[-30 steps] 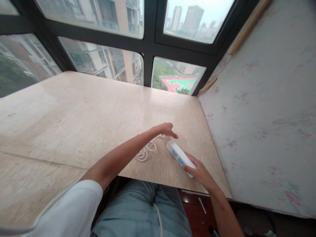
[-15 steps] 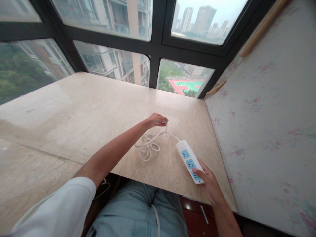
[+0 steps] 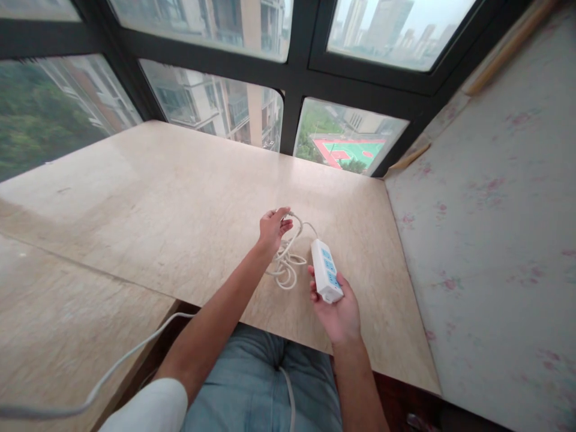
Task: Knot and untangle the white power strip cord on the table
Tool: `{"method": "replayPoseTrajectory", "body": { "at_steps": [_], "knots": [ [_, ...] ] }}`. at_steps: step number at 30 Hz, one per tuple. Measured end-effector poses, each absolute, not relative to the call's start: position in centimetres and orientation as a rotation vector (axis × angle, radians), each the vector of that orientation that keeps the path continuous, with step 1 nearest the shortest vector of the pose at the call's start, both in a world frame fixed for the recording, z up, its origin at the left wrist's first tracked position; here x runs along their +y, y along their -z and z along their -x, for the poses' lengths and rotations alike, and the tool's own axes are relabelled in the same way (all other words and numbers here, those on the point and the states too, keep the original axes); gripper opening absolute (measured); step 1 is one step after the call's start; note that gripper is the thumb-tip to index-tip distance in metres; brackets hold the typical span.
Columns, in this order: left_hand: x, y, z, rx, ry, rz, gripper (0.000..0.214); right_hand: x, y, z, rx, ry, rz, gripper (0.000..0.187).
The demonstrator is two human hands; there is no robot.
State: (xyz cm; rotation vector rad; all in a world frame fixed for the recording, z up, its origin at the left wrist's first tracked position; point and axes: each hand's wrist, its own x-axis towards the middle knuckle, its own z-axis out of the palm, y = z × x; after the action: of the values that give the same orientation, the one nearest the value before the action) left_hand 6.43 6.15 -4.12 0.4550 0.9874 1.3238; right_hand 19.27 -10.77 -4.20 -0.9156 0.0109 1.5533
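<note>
blue trousers are nearest, this side of the power strip. the right hand wraps its fingers round the strip's near end, over the counter. left of the strip, a pale cord loops; the left hand pinches it between fingers. behind the strip, a dark window frame.

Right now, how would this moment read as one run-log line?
left hand: holding cord | right hand: gripping power strip | cord: loosely looped, ledge below

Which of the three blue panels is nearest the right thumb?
The lowest blue panel, beside the thumb of the right hand; the other two sit farther up the power strip, toward its cable.
</note>
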Motion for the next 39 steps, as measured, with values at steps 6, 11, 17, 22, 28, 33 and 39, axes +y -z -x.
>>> {"method": "replayPoseTrajectory", "body": {
  "at_steps": [6,11,17,22,28,33,39],
  "knots": [
    [3.6,4.1,-7.3,1.059,-1.486,-0.470,0.033,-8.7,3.7,-17.7,-0.167,-1.525,0.922,0.022],
    [4.1,4.4,-5.1,1.288,-1.331,-0.935,0.030,-7.4,6.0,-17.9,-0.308,-1.519,0.993,0.029],
    [3.0,5.0,-3.8,1.318,-1.158,-0.993,0.033,-5.0,8.0,-16.3,-0.323,-1.372,0.987,0.025],
    [0.7,5.5,-5.5,1.318,-1.285,-0.794,0.031,-3.1,8.7,-14.1,-0.313,-1.293,0.980,0.022],
    [-1.0,5.1,-6.7,1.369,-1.404,-0.609,0.028,-3.0,7.8,-14.1,-0.205,-1.184,1.024,0.034],
    [-2.6,5.1,-7.7,1.289,-1.394,-0.578,0.030,-3.0,5.8,-15.1,-0.282,-1.250,1.112,0.041],
    [-4.0,4.8,-9.1,1.320,-1.453,-0.479,0.030,-4.1,2.7,-14.6,-0.599,-1.351,1.184,0.036]
  ]
}}
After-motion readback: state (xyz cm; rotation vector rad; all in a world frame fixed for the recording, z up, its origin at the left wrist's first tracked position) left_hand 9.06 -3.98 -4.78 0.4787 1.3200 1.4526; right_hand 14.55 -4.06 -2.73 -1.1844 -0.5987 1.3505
